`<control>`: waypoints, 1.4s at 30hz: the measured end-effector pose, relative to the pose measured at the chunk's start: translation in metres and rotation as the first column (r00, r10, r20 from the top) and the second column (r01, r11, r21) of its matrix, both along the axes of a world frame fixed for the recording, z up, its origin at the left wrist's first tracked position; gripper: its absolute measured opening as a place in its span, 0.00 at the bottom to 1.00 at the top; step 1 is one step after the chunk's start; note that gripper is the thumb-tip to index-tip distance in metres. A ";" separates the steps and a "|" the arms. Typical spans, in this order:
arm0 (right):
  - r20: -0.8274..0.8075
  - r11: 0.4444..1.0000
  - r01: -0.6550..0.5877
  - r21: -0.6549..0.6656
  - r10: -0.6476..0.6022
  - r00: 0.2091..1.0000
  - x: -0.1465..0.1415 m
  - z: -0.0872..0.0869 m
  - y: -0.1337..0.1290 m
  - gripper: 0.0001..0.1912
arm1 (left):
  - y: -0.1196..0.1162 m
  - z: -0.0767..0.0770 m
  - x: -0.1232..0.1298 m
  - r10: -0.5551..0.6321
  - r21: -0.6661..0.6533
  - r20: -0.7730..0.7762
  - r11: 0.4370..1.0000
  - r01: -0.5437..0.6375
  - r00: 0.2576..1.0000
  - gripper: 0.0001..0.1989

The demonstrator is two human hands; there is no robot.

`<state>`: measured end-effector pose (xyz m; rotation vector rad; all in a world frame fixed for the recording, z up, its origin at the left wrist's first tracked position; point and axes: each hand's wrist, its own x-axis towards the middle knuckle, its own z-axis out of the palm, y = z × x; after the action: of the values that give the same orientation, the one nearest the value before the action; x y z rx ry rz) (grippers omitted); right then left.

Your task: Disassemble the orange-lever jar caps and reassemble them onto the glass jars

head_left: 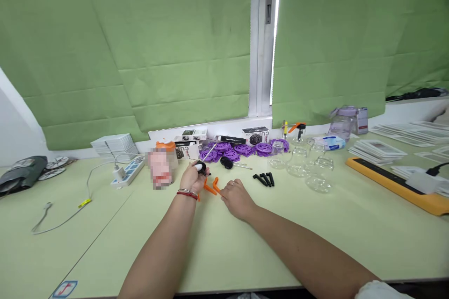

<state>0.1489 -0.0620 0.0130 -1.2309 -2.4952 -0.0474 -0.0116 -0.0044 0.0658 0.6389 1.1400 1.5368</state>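
Note:
My left hand [190,179] is closed around a black round-headed piece [200,167] with a thin metal rod slanting up from it. Close by on the right, my right hand [239,199] pinches the near end of an orange angled piece [216,185]. Another orange angled piece [209,188] lies between the two hands. A second black round-headed piece [226,163] with metal rods rests on the table just beyond them. Several black angled handles [264,179] lie to the right of my right hand.
Purple openwork discs [243,149] and printed boxes [187,151] line the back. Clear glass vessels [317,182] stand to the right, before a yellow-orange bar-shaped device [396,187]. On the left are a power strip [131,170] and a white cable [65,218].

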 end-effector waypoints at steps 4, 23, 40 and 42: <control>0.006 0.998 0.056 0.020 -0.056 0.998 -0.002 0.000 0.001 0.14 | -0.010 -0.008 0.012 -0.029 0.014 0.115 1.000 0.028 0.993 0.11; -0.712 0.936 0.099 -0.337 -0.322 0.625 0.024 0.010 0.012 0.08 | -0.018 -0.008 0.007 -0.075 0.074 0.247 0.996 0.058 0.966 0.01; -0.755 0.699 -0.463 -0.545 -0.650 -0.093 0.072 0.023 0.016 0.10 | -0.020 -0.027 0.022 -0.218 0.188 -0.082 0.955 0.230 0.972 0.15; -0.756 0.674 -0.508 -0.536 -0.651 -0.066 0.071 0.023 0.013 0.10 | -0.021 -0.026 0.023 -0.221 0.182 -0.052 0.957 0.227 0.974 0.14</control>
<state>0.2198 -0.0489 0.0362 -0.8975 -0.7966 1.5217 0.0110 -0.0254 0.0401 0.8917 0.9171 1.4516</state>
